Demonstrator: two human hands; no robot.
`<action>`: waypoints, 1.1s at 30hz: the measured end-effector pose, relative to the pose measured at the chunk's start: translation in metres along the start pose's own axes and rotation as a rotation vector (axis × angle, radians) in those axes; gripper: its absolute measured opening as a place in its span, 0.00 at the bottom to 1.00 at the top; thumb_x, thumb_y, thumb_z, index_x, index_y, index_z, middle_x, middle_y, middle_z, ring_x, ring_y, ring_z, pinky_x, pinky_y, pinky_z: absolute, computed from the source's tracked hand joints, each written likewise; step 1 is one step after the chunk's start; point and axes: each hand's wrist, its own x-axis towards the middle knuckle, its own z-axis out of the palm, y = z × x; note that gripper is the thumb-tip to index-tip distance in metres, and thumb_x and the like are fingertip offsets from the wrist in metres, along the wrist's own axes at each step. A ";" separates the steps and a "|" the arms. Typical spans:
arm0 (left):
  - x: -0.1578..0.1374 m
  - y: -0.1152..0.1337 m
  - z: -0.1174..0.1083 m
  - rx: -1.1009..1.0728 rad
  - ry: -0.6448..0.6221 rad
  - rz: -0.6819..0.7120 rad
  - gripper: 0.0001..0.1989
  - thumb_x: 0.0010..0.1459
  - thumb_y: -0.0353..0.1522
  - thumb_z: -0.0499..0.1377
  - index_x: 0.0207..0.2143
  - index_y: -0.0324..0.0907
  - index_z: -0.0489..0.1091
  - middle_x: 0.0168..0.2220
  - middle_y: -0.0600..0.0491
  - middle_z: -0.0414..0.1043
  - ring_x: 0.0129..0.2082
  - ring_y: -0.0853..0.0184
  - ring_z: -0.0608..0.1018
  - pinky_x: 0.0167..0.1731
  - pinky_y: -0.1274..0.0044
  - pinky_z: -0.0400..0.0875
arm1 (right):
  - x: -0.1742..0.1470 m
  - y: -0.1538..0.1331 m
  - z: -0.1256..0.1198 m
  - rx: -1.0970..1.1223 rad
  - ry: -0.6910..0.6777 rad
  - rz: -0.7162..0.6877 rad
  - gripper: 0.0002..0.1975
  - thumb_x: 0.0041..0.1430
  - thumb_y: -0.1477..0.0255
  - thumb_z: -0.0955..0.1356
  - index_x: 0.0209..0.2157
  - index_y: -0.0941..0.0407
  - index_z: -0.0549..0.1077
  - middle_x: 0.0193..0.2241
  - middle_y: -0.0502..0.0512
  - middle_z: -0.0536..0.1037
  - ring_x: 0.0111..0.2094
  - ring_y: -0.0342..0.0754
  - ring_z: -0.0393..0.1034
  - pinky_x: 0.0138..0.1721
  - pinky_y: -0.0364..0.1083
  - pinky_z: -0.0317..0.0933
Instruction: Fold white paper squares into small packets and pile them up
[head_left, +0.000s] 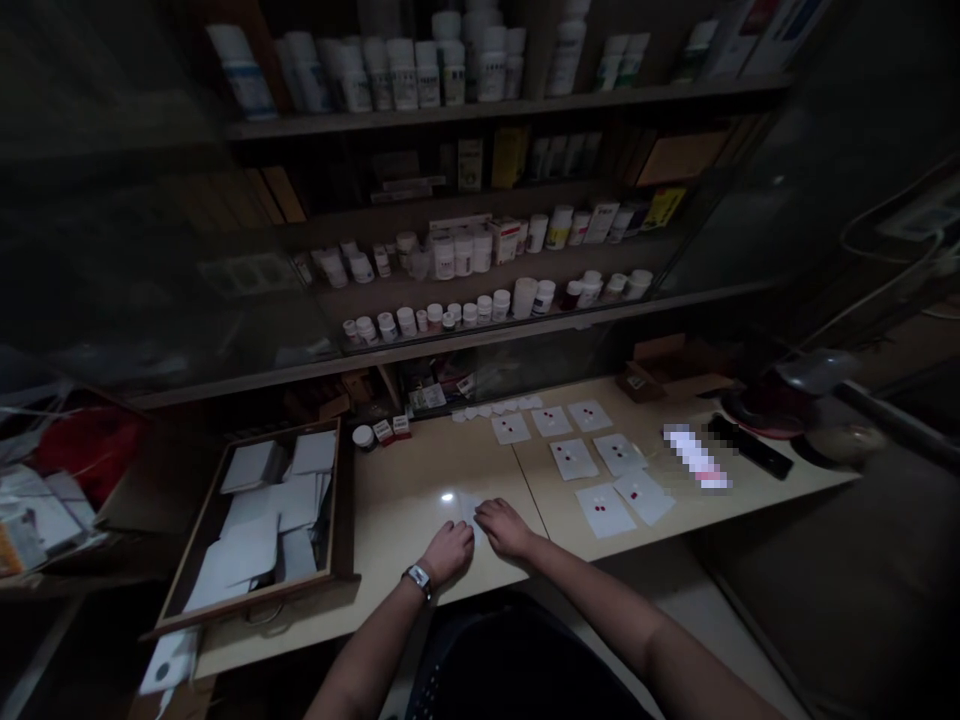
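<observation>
My left hand (pixel 450 550), with a watch (pixel 420 577) on its wrist, is closed at the left side of a small pale paper (pixel 470 508) near the table's front edge. On the paper's right side rests my right hand (pixel 504 527), its fingers curled and pinching the edge. The paper is partly hidden beneath both hands; whether anything lies in it I cannot see. To the right, several white paper squares (pixel 574 461) lie flat in rows, with small red and pale pills on them. Behind them is a row of small folded white packets (pixel 495 408).
At left sits a wooden drawer tray (pixel 346 500) full of white paper stacks. A white jar (pixel 364 437) and small red-white boxes (pixel 393 430) stand behind it. Shelves of bottles (pixel 442 255) rise behind. On the right are a dark phone (pixel 750 446) and an open carton (pixel 675 370).
</observation>
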 end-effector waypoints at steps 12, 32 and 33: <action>0.008 -0.022 -0.006 0.037 -0.075 0.226 0.08 0.62 0.26 0.51 0.39 0.35 0.69 0.37 0.44 0.70 0.38 0.61 0.71 0.30 0.73 0.65 | 0.004 0.004 -0.002 -0.006 -0.030 -0.006 0.13 0.54 0.77 0.62 0.41 0.58 0.73 0.45 0.60 0.74 0.47 0.53 0.64 0.48 0.50 0.53; 0.005 0.007 0.008 -0.375 0.244 -0.405 0.10 0.62 0.27 0.48 0.34 0.41 0.69 0.34 0.49 0.72 0.37 0.65 0.73 0.38 0.75 0.66 | -0.001 0.004 0.003 0.071 0.053 0.027 0.13 0.55 0.74 0.64 0.42 0.58 0.73 0.46 0.60 0.73 0.47 0.53 0.63 0.49 0.51 0.53; 0.006 0.011 0.009 -0.433 0.305 -0.468 0.11 0.62 0.28 0.48 0.32 0.42 0.69 0.33 0.50 0.72 0.37 0.65 0.73 0.38 0.76 0.66 | 0.001 0.003 0.004 0.076 0.064 0.053 0.11 0.57 0.73 0.64 0.40 0.58 0.74 0.44 0.59 0.74 0.46 0.53 0.63 0.48 0.50 0.54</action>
